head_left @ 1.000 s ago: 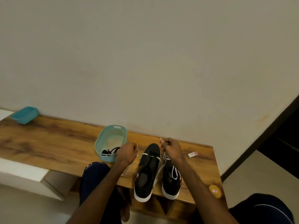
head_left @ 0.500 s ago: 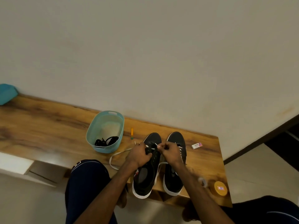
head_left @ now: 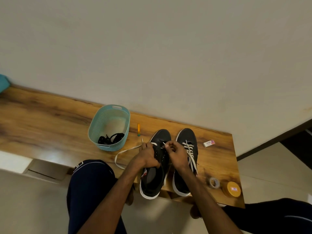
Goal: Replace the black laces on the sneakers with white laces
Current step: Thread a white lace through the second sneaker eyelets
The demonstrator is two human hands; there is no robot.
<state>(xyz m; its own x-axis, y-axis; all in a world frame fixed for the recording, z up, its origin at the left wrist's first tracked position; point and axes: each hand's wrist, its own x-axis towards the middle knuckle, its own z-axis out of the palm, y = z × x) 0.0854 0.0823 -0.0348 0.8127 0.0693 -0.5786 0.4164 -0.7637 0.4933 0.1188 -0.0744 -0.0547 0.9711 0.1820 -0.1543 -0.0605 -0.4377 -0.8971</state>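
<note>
One lace (head_left: 130,149) pinched, left hand (head_left: 147,157), right hand (head_left: 177,154)

Sneakers (head_left: 187,137) black, white soles, red-white tag inside the left one; white laces (head_left: 189,146); black laces (head_left: 111,138); basket (head_left: 101,125) teal, fine perforated grid; table (head_left: 50,125) orange-brown wood grain, dark streaks; pen (head_left: 138,128) orange, green tip; eraser (head_left: 209,143) white, pink end; tin (head_left: 233,189) yellow, white-red label; trousers (head_left: 89,183) navy, thin white stripe; wall (head_left: 152,48) beige.

Glossy wood table (head_left: 50,125) (perforated plastic basket (head_left: 101,127)).
</note>
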